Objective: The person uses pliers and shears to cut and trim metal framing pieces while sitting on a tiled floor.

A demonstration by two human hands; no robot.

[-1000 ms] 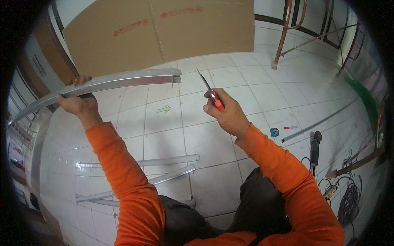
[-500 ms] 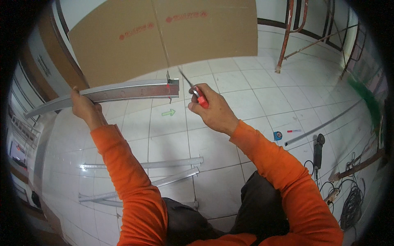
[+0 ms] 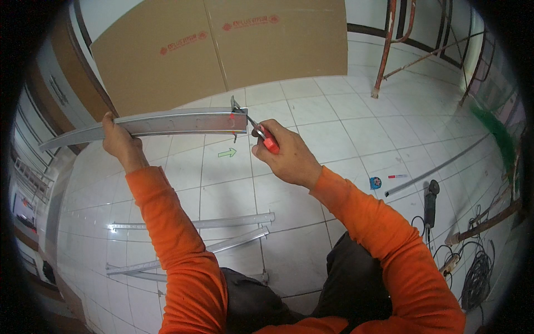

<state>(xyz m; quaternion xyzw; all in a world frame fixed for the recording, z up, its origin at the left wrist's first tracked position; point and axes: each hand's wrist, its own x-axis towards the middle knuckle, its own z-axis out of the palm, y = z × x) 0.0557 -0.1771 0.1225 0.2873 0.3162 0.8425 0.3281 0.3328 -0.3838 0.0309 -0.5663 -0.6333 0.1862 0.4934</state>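
My left hand (image 3: 121,143) is closed around a long metal channel (image 3: 178,123) held level above the floor, its far end reaching off to the left. Near the channel's right end is a red mark, with bits of bent metal flange (image 3: 235,104) sticking out above and below. My right hand (image 3: 290,151) grips red-handled snips (image 3: 270,142). Their metal jaws meet the upper right corner of the channel, beside the bent flange; whether they bite into the metal cannot be made out.
Several metal profiles (image 3: 233,221) lie on the tiled floor below my left arm. To the right are a tape measure (image 3: 375,183), a red-and-white marker (image 3: 397,176), a long strip (image 3: 439,167), an angle grinder (image 3: 431,206) and coiled cable (image 3: 477,281). Cardboard (image 3: 278,50) and a rusty scaffold frame (image 3: 384,61) stand behind.
The snips have moved left and now reach the channel's end, where before they were apart from it. The channel has shifted slightly right with my left hand.
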